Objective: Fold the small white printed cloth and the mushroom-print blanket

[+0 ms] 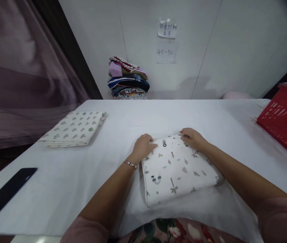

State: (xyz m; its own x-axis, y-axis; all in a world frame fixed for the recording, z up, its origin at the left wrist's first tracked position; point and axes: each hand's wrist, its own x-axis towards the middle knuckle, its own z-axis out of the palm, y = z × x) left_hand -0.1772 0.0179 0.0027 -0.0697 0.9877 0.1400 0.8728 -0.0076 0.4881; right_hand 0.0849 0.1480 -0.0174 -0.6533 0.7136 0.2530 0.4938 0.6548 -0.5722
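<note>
A white folded cloth printed with small leaves, palm trees and other figures lies at a slant on the table in front of me. My left hand grips its far left corner, thumb on top and fingers curled over the edge. At the far right corner my right hand pinches the same cloth, its fingertips partly hidden by the edge. Several layers show along the cloth's left side. A second folded cloth with rows of grey cloud-like shapes rests farther left, apart from both hands.
The white table ends at a wall with two paper signs. A dark phone-like slab lies front left. Behind the far edge rises a pile of folded fabrics. On the right stands a red basket; a pinkish curtain hangs left.
</note>
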